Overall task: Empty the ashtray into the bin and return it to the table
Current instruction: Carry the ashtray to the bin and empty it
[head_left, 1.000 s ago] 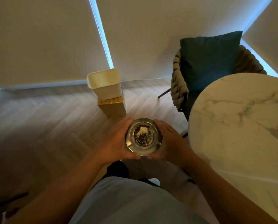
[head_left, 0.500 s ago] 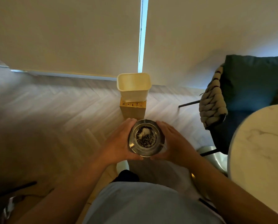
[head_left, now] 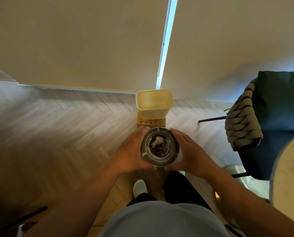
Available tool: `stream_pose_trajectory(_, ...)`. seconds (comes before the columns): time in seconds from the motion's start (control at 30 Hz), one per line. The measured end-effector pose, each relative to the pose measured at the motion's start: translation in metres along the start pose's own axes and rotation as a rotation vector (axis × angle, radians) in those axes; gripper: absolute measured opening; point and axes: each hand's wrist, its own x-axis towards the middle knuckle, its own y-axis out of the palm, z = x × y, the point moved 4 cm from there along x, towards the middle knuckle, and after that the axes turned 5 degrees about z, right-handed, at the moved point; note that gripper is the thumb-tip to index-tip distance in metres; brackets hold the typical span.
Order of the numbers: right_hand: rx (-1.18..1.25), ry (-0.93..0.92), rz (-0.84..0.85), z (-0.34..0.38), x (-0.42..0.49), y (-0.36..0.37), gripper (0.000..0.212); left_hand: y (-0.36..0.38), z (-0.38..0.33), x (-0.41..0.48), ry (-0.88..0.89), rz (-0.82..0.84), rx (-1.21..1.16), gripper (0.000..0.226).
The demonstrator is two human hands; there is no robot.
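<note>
Two hands, left (head_left: pixel 132 151) and right (head_left: pixel 192 151), clasping one ash-filled ashtray (head_left: pixel 159 147), one seemingly empty bin (head_left: pixel 154 104) ahead

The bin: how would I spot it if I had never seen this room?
Find the bright gap between the two pale blinds and follow it down to the wooden floor. There stands the bin, a cream, open-topped plastic tub on a yellow cardboard box. It is the only open container there.

We have a single wide-angle view from the person's head, looking forward and down past the chest, close over the two hands and facing the bin (head_left: pixel 154 104) on the floor (head_left: pixel 57 127) by the blinds (head_left: pixel 84 40), with the table (head_left: pixel 289 170) edge cut off at right.
</note>
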Motion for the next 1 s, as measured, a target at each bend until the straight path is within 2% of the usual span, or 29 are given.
stream_pose_trajectory(0.1, 0.0, -0.008, 0.015, -0.013, 0.017, -0.009, 0.115, -0.009, 0.004, 0.022, -0.014, 0.013, -0.007, 0.109)
stream_pose_trajectory(0.23, 0.069, -0.009, 0.031, -0.037, 0.043, -0.028, 0.109, -0.02, 0.006, 0.056, -0.031, 0.023, 0.015, 0.114)
stream_pose_trajectory(0.3, 0.126, 0.039, 0.029, -0.055, 0.062, -0.042, 0.088, -0.025, 0.006, 0.079, -0.054, 0.028, 0.015, 0.115)
stream_pose_trajectory(0.4, 0.143, 0.029, -0.005, -0.079, 0.095, -0.068, 0.039, -0.028, 0.009, 0.111, -0.096, 0.06, 0.023, 0.115)
stream_pose_trajectory(0.47, 0.131, 0.028, 0.003, -0.097, 0.121, -0.087, 0.02, -0.028, 0.013, 0.133, -0.124, 0.074, 0.036, 0.118)
stream_pose_trajectory(0.67, 0.187, 0.056, 0.203, -0.144, 0.196, -0.12, 0.016, -0.027, 0.027, 0.189, -0.183, 0.137, 0.113, 0.133)
stream_pose_trajectory(1.0, 0.355, 0.118, 0.384, -0.186, 0.277, -0.112, 0.012, -0.033, 0.07, 0.261, -0.098, 0.275, 0.181, 0.13)
